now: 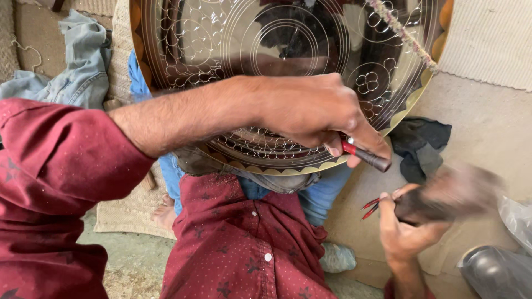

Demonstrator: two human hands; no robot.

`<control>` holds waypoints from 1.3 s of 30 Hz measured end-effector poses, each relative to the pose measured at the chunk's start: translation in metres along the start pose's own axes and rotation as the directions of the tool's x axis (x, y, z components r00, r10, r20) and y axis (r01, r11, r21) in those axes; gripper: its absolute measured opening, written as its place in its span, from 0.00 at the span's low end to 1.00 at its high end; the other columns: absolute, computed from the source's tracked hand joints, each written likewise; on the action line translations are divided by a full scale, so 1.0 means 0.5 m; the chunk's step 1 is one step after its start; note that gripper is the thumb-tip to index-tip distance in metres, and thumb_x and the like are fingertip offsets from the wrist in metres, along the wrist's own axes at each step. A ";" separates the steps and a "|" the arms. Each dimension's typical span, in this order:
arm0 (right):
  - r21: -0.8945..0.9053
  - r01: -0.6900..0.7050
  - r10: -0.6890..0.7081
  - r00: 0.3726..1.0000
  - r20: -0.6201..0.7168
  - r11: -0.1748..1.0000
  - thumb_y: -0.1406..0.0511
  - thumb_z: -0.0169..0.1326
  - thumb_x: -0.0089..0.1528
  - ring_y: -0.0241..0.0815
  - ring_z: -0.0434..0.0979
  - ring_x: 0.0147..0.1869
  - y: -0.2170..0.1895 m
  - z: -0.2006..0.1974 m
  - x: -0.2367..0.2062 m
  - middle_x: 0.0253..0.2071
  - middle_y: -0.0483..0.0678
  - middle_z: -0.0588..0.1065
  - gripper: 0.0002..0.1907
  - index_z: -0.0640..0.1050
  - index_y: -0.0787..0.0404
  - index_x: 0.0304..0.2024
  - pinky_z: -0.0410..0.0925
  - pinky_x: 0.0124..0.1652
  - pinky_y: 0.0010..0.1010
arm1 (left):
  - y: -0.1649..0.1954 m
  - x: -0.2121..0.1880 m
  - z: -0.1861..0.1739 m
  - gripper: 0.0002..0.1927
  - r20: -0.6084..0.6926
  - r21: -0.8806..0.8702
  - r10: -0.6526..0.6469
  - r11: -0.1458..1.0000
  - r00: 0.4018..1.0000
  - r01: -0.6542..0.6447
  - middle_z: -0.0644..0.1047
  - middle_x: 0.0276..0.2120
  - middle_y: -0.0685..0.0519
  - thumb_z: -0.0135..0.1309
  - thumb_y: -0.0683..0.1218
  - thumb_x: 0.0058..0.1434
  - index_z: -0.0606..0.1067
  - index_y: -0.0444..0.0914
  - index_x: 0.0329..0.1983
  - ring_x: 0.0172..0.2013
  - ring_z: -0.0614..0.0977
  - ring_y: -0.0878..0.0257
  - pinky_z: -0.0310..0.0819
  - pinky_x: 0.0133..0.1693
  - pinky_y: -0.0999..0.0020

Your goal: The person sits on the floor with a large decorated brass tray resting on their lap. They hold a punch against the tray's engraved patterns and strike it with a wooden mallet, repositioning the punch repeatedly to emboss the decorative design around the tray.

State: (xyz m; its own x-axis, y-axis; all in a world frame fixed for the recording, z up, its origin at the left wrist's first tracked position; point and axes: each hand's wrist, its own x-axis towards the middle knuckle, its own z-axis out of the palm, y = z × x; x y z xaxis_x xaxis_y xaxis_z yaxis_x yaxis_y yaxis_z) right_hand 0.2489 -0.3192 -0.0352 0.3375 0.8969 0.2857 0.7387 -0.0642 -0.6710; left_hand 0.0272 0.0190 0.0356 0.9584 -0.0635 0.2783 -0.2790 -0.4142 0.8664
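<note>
Your left hand [316, 113] reached across the middle of the frame, its fingers curled tight around a short dark chisel with a red band [366, 155]; you held the tool slanted, its tip out of sight behind your fingers and seemingly set to the lower rim of the large engraved metal tray [183, 50], which filled the upper centre of the frame; the tray leaned back with its scalloped lower edge resting on your lap, probably so the decorated face stood open to the tool. Your right hand [407, 224], at the lower right of the frame, was closed about the handle of a hammer [449, 194]; its head was blurred, so it appeared to be mid-swing, apart from the chisel's butt, and a thin red tool [372, 207] stuck out beside your thumb. A dark rag [421, 144] lay just beside the tray's right edge; a crumpled denim garment [77, 66] sat at the upper left; a woven mat [127, 213] lay under your bare foot [165, 213] at the lower left centre.
</note>
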 end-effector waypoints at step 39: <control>-0.229 0.190 -0.019 0.806 0.591 0.955 0.79 0.58 0.61 0.48 0.76 0.41 -0.214 -0.080 0.461 0.43 0.59 0.75 0.33 0.65 0.73 0.69 0.70 0.42 0.32 | 0.108 -0.052 0.169 0.21 -0.914 -0.264 -0.367 0.862 0.174 0.432 0.82 0.41 0.54 0.59 0.32 0.69 0.67 0.38 0.59 0.30 0.83 0.73 0.81 0.34 0.78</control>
State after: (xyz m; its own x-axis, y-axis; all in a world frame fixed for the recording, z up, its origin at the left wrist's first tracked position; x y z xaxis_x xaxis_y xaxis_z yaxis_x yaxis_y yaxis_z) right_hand 0.2709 -0.1234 0.1298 -0.0867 0.9831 -0.1612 0.9028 0.0092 -0.4299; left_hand -0.0078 -0.0785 0.0401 0.2139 0.9707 0.1095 0.1574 -0.1449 0.9769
